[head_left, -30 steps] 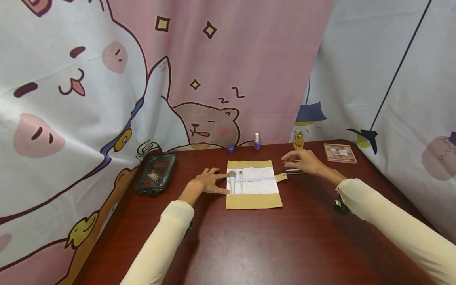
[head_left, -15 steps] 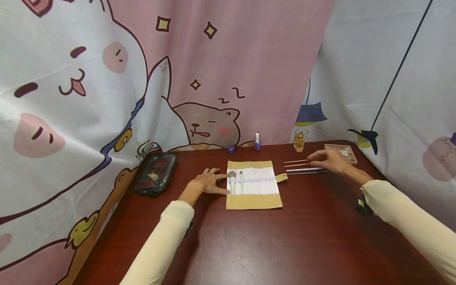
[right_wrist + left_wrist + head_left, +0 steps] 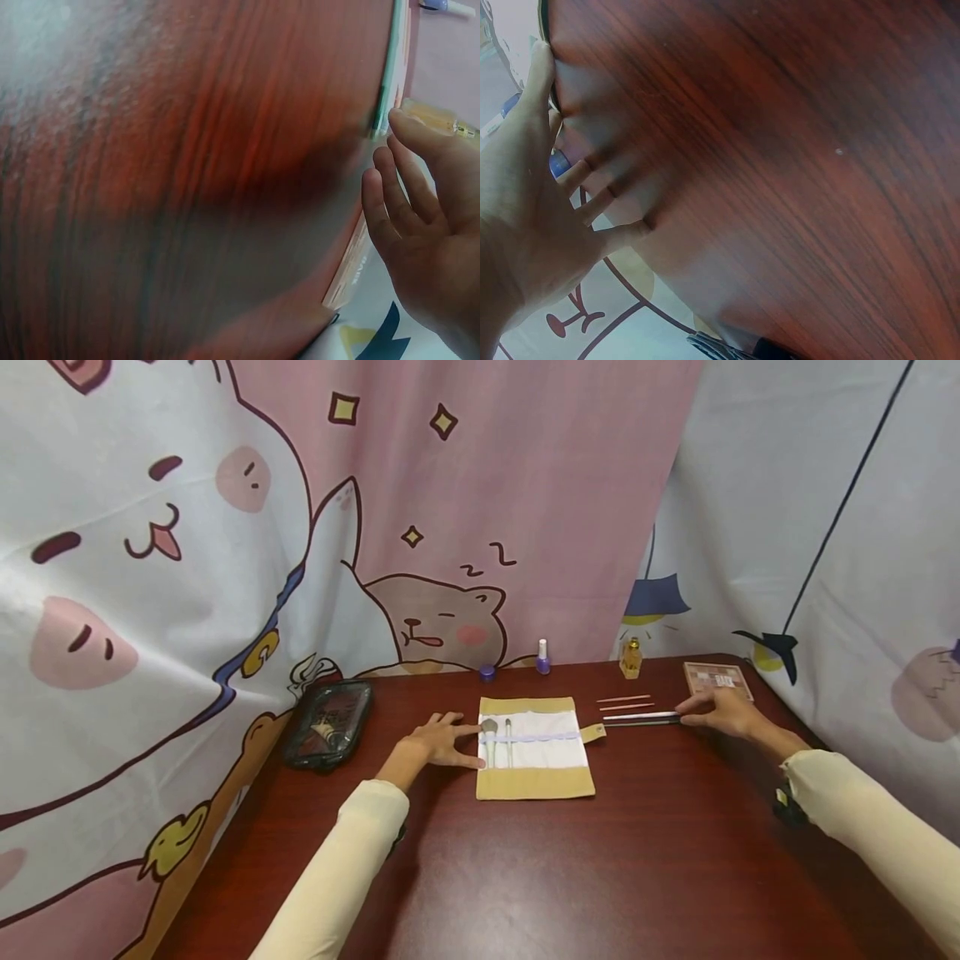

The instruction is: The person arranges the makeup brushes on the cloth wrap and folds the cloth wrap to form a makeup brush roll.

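Observation:
A tan and white fabric brush roll (image 3: 536,783) lies unfolded on the table. Two makeup brushes, one with a fluffy head (image 3: 490,727) and one slimmer (image 3: 508,739), sit under its elastic at the left. My left hand (image 3: 435,741) rests at the roll's left edge, fingers and thumb spread. My right hand (image 3: 716,713) has its thumb and index finger at the right end of a white stick (image 3: 637,717). Whether they pinch it I cannot tell. Just below lies a dark green stick (image 3: 641,723). Two thin pinkish sticks (image 3: 624,698) lie beyond.
A black-edged clear pouch (image 3: 327,727) lies at the left. Along the back stand a small purple jar (image 3: 487,673), a purple nail polish bottle (image 3: 542,658) and a golden perfume bottle (image 3: 631,658). A makeup palette (image 3: 716,677) is behind my right hand. Printed curtains border the table.
My right hand has moved right, away from the roll's strap and over the sticks, to the right end of the white stick. My left hand has stayed at the roll's edge.

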Tool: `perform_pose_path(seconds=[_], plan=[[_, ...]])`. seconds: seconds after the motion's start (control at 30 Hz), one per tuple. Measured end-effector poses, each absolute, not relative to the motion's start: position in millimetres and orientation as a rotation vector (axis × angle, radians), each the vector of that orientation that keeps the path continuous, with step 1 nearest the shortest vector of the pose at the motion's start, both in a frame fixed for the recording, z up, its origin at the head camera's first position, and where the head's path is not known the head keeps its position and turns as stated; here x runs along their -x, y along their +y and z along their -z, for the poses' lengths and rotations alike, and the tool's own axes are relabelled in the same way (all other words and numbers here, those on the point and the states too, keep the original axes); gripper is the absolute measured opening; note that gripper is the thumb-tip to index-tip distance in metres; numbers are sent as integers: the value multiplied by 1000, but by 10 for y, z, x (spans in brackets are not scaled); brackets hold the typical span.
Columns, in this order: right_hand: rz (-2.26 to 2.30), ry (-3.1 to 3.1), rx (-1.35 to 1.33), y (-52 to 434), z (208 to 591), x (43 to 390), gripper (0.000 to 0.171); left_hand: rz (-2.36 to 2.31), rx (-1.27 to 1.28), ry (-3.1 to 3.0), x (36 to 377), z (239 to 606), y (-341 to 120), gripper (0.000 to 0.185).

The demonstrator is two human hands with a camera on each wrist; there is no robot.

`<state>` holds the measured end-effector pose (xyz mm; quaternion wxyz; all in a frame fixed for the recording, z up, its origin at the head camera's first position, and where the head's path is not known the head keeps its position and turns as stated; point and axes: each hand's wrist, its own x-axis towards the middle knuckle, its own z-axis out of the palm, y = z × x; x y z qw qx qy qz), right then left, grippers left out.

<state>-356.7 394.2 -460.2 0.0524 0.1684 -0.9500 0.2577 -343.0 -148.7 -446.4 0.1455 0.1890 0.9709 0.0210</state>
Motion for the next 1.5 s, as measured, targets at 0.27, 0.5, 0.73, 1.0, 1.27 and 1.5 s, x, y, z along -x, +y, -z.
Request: perform_pose_path(seconds=[0.27,0.5,0.73,1.0,1.27,1.5], plan=[[-822,-2927,-549,3972,4669,3550,22,-66,-558,2802,3389,4414,-1474,85],[-730,-2942,-571,3929,4675,3567,18,-61,-560,2806,3387,4414,-1476,85],[-927,-2967,-613,3979,4591,3545,16,-68,-567,2804,3385,4409,-1477,85],[-1077,-2994,-602,4005,4356,3526,25,-54,-566,2802,3382,4418,-1485,85],[-1123,-2843,-581,3927,4149,3534,28,-54,-561,2794,3397,4430,-1486,86],[-1402,-2785,-561,3658,3970,3513,38,-39,-563,2794,3404,4435,-1482,87]])
